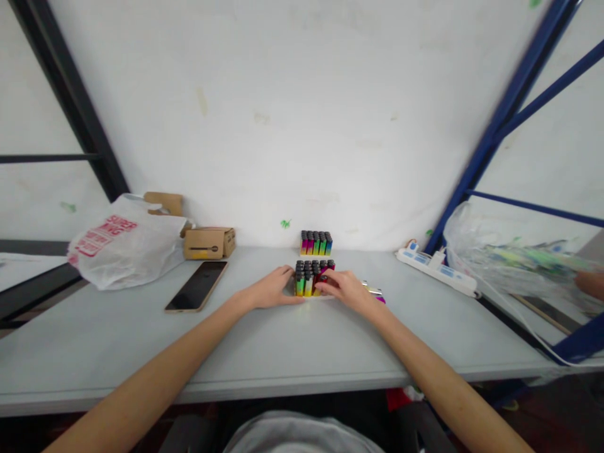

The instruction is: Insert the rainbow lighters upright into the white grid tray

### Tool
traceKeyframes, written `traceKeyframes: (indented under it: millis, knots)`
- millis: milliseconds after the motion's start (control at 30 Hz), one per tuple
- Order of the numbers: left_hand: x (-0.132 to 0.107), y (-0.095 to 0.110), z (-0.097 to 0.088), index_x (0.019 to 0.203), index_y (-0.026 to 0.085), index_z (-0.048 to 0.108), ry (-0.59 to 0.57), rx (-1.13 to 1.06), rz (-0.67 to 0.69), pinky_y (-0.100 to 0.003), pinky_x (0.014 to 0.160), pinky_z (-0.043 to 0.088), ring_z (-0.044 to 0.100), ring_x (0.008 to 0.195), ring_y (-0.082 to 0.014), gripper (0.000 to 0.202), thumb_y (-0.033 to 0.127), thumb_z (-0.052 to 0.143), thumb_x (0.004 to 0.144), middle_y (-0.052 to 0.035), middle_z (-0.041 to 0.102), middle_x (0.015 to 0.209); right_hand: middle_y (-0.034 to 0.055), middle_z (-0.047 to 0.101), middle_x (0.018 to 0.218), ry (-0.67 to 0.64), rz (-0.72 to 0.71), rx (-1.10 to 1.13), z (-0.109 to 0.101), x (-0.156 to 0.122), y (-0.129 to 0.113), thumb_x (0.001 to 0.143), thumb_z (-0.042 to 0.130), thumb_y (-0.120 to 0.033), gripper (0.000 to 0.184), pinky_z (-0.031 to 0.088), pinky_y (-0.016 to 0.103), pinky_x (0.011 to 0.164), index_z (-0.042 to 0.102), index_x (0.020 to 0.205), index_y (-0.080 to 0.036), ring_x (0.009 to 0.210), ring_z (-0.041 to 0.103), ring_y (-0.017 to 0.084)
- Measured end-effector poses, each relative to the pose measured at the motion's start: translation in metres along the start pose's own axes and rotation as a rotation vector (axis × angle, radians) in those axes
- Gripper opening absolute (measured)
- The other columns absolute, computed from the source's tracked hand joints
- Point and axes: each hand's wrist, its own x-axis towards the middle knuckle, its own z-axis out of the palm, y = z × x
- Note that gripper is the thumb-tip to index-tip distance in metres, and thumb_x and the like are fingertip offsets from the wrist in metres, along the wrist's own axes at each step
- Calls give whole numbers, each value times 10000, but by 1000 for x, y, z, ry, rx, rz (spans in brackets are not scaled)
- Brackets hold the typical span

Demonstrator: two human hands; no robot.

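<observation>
Several colourful lighters (304,284) stand upright in rows in a low white tray at the middle of the table. My left hand (272,289) holds the tray's left end, its thumb along the front edge and its fingers behind. On the right, the closed fingers of my right hand (346,289) pinch a dark red lighter (324,277) at the front of the rows; the hand hides part of it. A few loose lighters (375,292) lie to the right, partly behind my right hand. Behind, against the wall, stands a second block of lighters (316,244).
To the left are a phone (198,287), a cardboard box (207,244) and a white plastic bag (127,242). A power strip (438,272) lies on the right. Beyond the blue frame (495,132), another person's hand (589,283) is near clear plastic bags.
</observation>
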Motion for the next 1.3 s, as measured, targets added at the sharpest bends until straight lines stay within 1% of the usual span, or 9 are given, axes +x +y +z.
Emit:
traceKeyframes:
  millis: [233,433,533,600,700,800,1000,1100,1300]
  knots:
    - [-1,-2,2,1322,170,653,13,14,-32,-549,1142,532,663,1266,-420,738,759,755,890,-195,688,1354,25,732,728,58,67,-139,-2,1,-4,1012,730,-660,464,323,273,612,682,843,-230,621,607,169]
    - [1,-7,4,1306,178,663,7,42,-15,-511,1158,533,650,1309,-413,752,795,732,881,-192,688,1360,19,700,725,162,122,-116,-46,-14,33,1131,504,-586,494,381,290,671,698,882,-206,648,595,169]
    - [2,-7,3,1291,182,669,5,49,-20,-506,1157,536,650,1313,-414,759,815,725,876,-192,689,1363,37,742,781,51,170,-147,-64,-24,60,1074,615,-526,362,447,301,712,743,1072,-188,693,644,195]
    - [2,-6,2,1292,188,666,2,52,-19,-505,1160,535,649,1316,-411,755,814,728,876,-189,687,1374,73,782,896,-65,183,-124,-70,-29,72,1009,707,-520,384,502,313,765,756,1176,-178,780,694,218]
    - [1,-5,1,1288,184,665,-9,53,-23,-499,1159,532,650,1312,-404,742,804,729,886,-190,684,1379,129,795,1084,-179,157,-93,-73,-33,81,958,763,-513,425,554,344,888,788,1215,-176,952,737,259]
    - [1,-4,0,1284,176,666,-10,46,-22,-495,1162,524,648,1308,-398,739,800,726,892,-189,683,1377,146,795,1111,-174,159,-119,-72,-31,83,966,739,-421,322,556,364,950,813,1150,-167,1009,737,278]
    - [1,-2,-1,1292,163,660,-18,38,-22,-475,1160,519,646,1315,-394,744,792,721,899,-195,672,1389,84,778,921,-188,191,-115,-68,-26,80,892,821,-393,257,513,316,761,781,1018,-171,807,679,229]
    - [2,-2,0,1295,168,655,-12,42,-23,-478,1161,520,648,1313,-393,748,800,714,899,-193,673,1391,82,779,945,-179,184,-114,-66,-26,74,907,820,-415,262,501,303,746,739,987,-179,807,673,213]
    - [1,-1,-1,1343,166,641,-26,47,-33,-482,1161,516,640,1335,-398,775,796,717,898,-197,670,1410,89,819,1006,-227,278,-27,-66,-28,66,929,807,-374,285,544,310,773,724,1129,-188,860,727,227]
